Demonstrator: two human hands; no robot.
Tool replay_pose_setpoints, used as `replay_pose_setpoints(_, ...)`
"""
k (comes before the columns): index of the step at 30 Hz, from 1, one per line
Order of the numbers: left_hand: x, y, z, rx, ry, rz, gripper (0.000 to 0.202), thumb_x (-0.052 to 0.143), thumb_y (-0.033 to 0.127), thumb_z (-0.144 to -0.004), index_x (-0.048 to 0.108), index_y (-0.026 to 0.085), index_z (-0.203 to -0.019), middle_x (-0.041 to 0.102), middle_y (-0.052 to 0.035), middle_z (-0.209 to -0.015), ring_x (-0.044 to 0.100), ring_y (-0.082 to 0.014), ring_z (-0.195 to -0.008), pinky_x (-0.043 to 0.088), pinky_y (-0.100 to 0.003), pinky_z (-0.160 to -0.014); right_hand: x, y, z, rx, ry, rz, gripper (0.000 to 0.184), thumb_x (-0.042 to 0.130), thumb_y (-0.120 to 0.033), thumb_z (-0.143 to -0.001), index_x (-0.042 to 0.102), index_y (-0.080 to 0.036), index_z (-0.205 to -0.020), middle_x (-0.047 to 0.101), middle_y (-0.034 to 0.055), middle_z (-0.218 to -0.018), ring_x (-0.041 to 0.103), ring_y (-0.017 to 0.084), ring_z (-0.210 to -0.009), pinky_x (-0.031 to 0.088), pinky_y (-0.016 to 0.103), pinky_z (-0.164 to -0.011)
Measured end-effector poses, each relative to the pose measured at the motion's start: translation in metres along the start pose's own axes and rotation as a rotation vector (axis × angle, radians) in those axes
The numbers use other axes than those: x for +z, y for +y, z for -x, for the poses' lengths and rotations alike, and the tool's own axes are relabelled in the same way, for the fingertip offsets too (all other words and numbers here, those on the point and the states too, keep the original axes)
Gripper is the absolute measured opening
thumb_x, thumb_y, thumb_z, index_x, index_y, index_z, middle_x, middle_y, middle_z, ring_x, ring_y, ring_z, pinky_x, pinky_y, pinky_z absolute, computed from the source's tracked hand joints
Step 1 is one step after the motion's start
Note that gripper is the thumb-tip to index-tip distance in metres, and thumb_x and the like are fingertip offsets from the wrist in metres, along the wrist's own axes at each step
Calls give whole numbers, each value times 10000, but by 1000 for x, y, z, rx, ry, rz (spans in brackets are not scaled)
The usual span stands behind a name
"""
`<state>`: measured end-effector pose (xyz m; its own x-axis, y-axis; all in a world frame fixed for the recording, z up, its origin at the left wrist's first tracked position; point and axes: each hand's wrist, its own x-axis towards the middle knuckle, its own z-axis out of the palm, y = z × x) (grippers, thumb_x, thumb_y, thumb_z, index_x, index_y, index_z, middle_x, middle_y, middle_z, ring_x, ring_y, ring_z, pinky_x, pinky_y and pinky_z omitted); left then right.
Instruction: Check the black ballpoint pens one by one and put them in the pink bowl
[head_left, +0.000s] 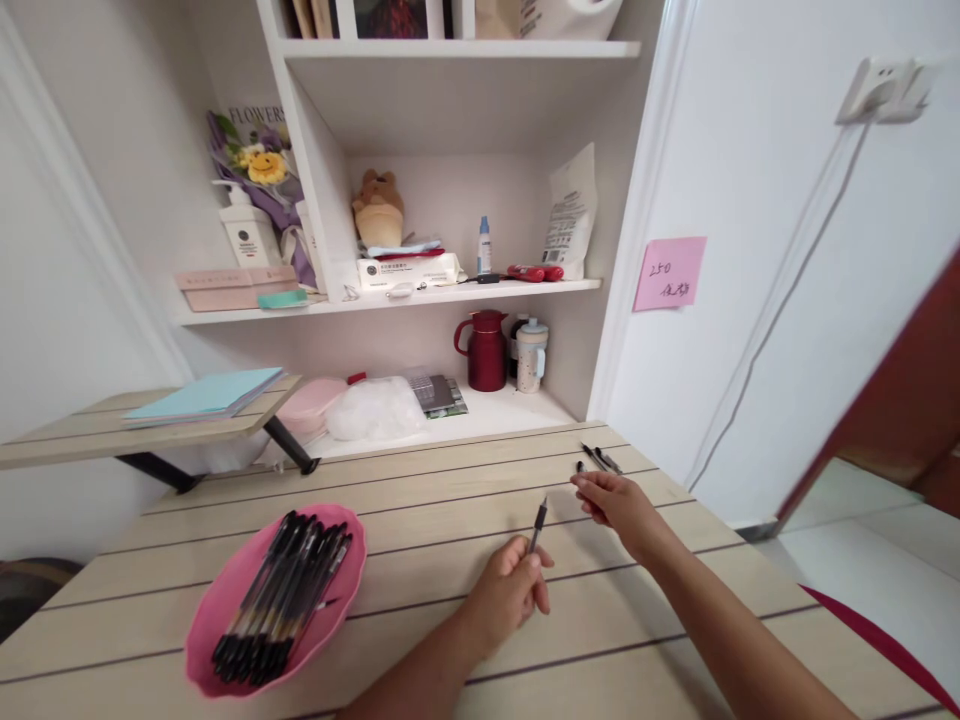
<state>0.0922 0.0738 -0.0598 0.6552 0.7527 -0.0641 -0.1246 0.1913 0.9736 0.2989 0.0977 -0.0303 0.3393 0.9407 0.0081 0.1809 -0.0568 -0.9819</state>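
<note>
My left hand (511,592) is closed around a black pen (538,525), holding it upright with its tip pointing up over the wooden desk (420,500). My right hand (616,503) reaches forward to the right of it, fingers pinched on a small dark piece I cannot make out, close to two black pens (601,459) lying near the desk's far right edge. A pink tray (217,605) at the front left holds several black pens (285,595) lying side by side.
A raised wooden stand (90,430) with a light blue folder (206,393) sits at the left. Behind the desk, shelves hold a red jug (486,350), a cup (531,355), a white plastic bag (373,408) and bottles. A pink note (670,273) hangs on the wall.
</note>
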Motion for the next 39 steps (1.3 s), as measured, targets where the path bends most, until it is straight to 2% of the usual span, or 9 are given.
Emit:
replay_pose_setpoints(2, 2, 1, 1, 1, -8, -27, 299, 454, 440, -793, 461, 149, -860, 516, 57, -477, 202, -2, -272, 70, -180, -331, 13, -11, 11, 16, -37, -237, 291, 630, -432, -630, 581, -163, -732, 603, 35, -660, 464, 99, -481, 306, 233, -439)
replay_pose_setpoints(5, 3, 1, 1, -5, -7, -36, 282, 450, 430, -794, 459, 151, -834, 512, 58, -465, 190, -1, -270, 61, -184, -335, 26, -25, 25, 0, -42, -357, 313, 663, -425, -606, 592, -162, -760, 625, 43, -746, 420, 69, -462, 258, 217, -413)
replay_pose_setpoints(9, 3, 0, 0, -7, -5, -40, 293, 465, 442, -781, 460, 151, -814, 513, 57, -459, 192, 0, -269, 74, -183, -337, 30, -32, 32, -42, -57, -322, 304, 659, -435, -609, 607, -166, -741, 592, 8, -648, 394, 67, -446, 238, 218, -407)
replay_pose_setpoints(14, 2, -1, -1, 2, 1, -41, 305, 471, 456, -772, 460, 153, -810, 512, 56, -456, 187, -2, -264, 69, -189, -337, 29, -32, 34, -51, -93, -234, 291, 657, -441, -610, 609, -165, -691, 470, -41, -484, 380, 78, -433, 246, 221, -421)
replay_pose_setpoints(24, 3, 1, 0, -7, 17, -85, 289, 448, 450, -783, 447, 161, -807, 494, 66, -457, 200, -7, -269, 88, -186, -339, 33, -26, 41, 34, -175, -245, 263, 641, -420, -636, 572, -167, -655, 426, -62, -448, 354, 63, -420, 208, 203, -414)
replay_pose_setpoints(29, 3, 0, -1, -6, 8, -71, 291, 441, 450, -786, 442, 160, -816, 502, 63, -462, 183, -6, -266, 68, -194, -338, 30, -28, 44, 59, -278, -324, 294, 635, -424, -641, 623, -167, -785, 520, -29, -555, 358, 62, -445, 200, 204, -413)
replay_pose_setpoints(35, 2, -4, -1, -3, 9, -52, 291, 454, 442, -781, 454, 154, -821, 509, 59, -463, 187, -5, -279, 83, -194, -356, 31, -25, 43, 66, -279, -312, 277, 663, -418, -620, 572, -162, -674, 393, -69, -453, 303, 53, -417, 167, 202, -418)
replay_pose_setpoints(39, 2, -5, -2, -10, 6, -48, 293, 463, 441, -773, 450, 153, -822, 508, 63, -461, 182, -5, -283, 88, -192, -358, 30, -24, 44, 86, -330, -310, 313, 646, -448, -632, 597, -163, -751, 415, -58, -466, 312, 62, -425, 155, 210, -417)
